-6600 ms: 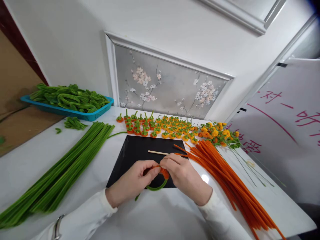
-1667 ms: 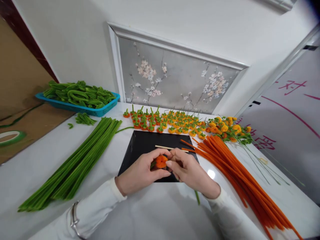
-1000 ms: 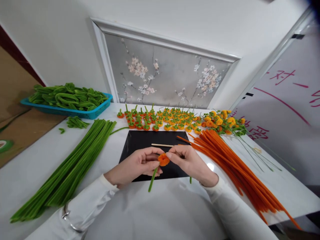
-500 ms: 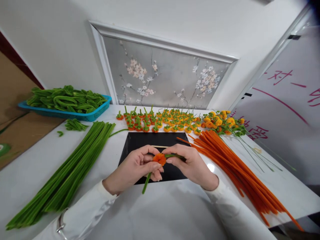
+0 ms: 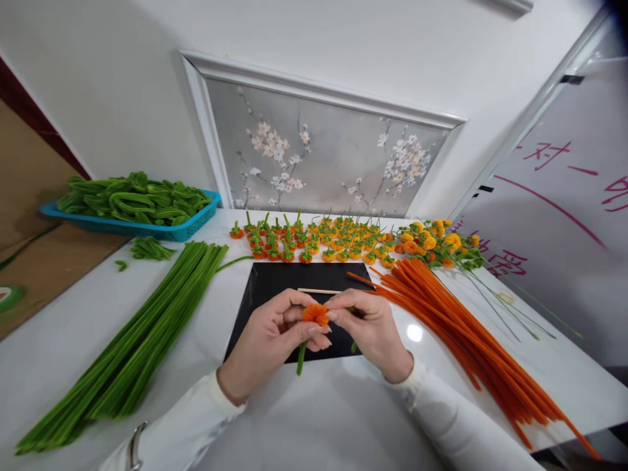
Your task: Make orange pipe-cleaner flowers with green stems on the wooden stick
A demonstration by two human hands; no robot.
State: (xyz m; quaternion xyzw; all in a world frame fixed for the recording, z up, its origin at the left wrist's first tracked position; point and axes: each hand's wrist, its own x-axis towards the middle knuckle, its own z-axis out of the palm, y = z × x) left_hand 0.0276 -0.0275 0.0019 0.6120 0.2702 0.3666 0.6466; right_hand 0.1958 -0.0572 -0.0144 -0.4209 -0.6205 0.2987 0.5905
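Note:
Between my two hands is a small orange pipe-cleaner flower (image 5: 315,314), held above a black mat (image 5: 255,294). My left hand (image 5: 277,333) is closed on the flower from the left, thumb in front and fingers behind. A green pipe cleaner (image 5: 301,358) hangs down below the flower. My right hand (image 5: 370,324) pinches at the flower's right edge; a bit of green pipe cleaner shows at its fingers, and its exact grip is partly hidden. On the mat behind the hands lies a thin wooden stick (image 5: 318,291).
Green pipe cleaners (image 5: 132,347) lie bundled at left, orange ones (image 5: 466,340) at right. A blue basket (image 5: 189,229) of bent green pieces stands at back left. Rows of small orange and yellow flower heads (image 5: 314,239) line the back, beside a yellow flower bunch (image 5: 436,242).
The flower has tilted in my fingers, its face turning upward. My right hand has drawn slightly closer to my left, and its green pipe cleaner now points downward.

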